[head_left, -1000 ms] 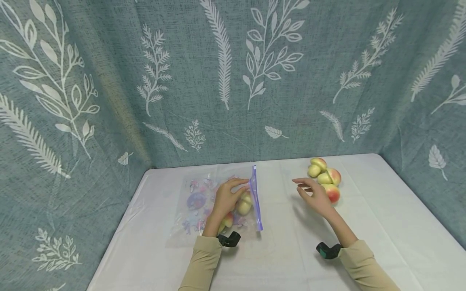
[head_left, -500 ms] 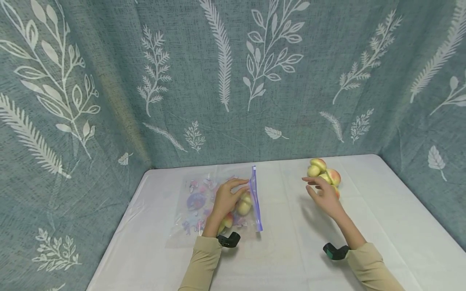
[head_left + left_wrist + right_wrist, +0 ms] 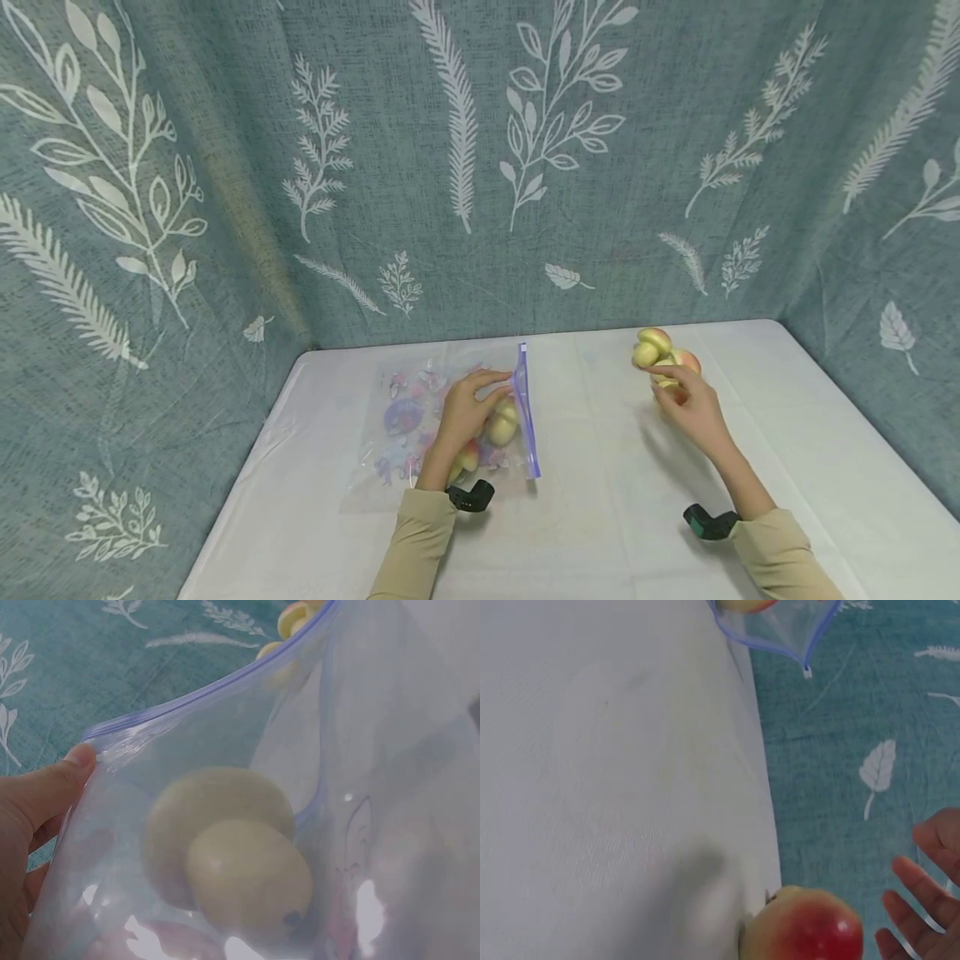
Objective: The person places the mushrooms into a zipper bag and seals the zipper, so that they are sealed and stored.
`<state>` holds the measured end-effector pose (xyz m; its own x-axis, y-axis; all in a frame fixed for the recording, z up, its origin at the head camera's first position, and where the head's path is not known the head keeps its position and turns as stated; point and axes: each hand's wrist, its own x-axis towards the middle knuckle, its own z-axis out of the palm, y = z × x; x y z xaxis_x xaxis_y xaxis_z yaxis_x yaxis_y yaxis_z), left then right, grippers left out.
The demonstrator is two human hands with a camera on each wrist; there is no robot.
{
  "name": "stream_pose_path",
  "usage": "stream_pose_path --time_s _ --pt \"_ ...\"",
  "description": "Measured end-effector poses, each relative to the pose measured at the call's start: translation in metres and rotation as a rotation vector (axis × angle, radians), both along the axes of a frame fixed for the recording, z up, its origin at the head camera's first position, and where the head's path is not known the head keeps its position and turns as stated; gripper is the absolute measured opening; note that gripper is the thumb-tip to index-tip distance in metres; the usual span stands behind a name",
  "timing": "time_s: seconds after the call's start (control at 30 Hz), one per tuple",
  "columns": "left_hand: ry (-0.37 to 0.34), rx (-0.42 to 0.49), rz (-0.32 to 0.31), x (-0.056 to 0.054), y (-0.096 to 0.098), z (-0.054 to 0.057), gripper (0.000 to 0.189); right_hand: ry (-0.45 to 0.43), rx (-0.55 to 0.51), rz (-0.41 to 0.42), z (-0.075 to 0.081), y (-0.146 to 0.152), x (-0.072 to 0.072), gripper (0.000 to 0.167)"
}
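A clear zip bag (image 3: 528, 425) with a purple closure lies on the table's left half. My left hand (image 3: 467, 410) pinches its rim, the thumb (image 3: 81, 756) on the near side of the plastic in the left wrist view. Inside lie a yellow mushroom-shaped piece (image 3: 502, 427) near the mouth and another, red-tinged piece (image 3: 468, 455), partly behind my left wrist. My right hand (image 3: 696, 410), fingers apart, hovers by several similar mushroom-shaped pieces (image 3: 651, 344) at the back right, partly covering them. A round red-and-yellow cap (image 3: 806, 930) shows beside its fingers in the right wrist view.
White cloth covers the table (image 3: 592, 533). A green-grey curtain (image 3: 480, 167) with white leaf prints hangs behind and at both sides. Each wrist wears a black camera (image 3: 471, 496). Coloured prints mark the bag's surface.
My right hand has moved right, over to the mushroom-shaped pieces, covering more of the nearest one. The left hand and bag have stayed in place.
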<state>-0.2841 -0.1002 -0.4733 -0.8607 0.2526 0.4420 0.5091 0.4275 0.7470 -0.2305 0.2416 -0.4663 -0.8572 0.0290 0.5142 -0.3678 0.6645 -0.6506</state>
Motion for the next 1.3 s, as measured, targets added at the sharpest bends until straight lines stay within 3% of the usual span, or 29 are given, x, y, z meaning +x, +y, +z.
stream_pose_path --time_s 0.43,0.83,1.3 --pt "0.006 -0.010 0.001 0.001 -0.001 0.000 0.027 0.008 -0.005 -0.062 -0.004 0.016 0.005 0.026" --pt "-0.042 -0.003 -0.001 0.002 -0.001 0.001 0.026 -0.078 0.034 -0.122 -0.011 0.024 0.011 0.033" --pt "-0.030 -0.016 0.005 0.003 -0.001 0.003 0.025 -0.201 0.066 -0.147 -0.017 0.029 0.013 0.048"
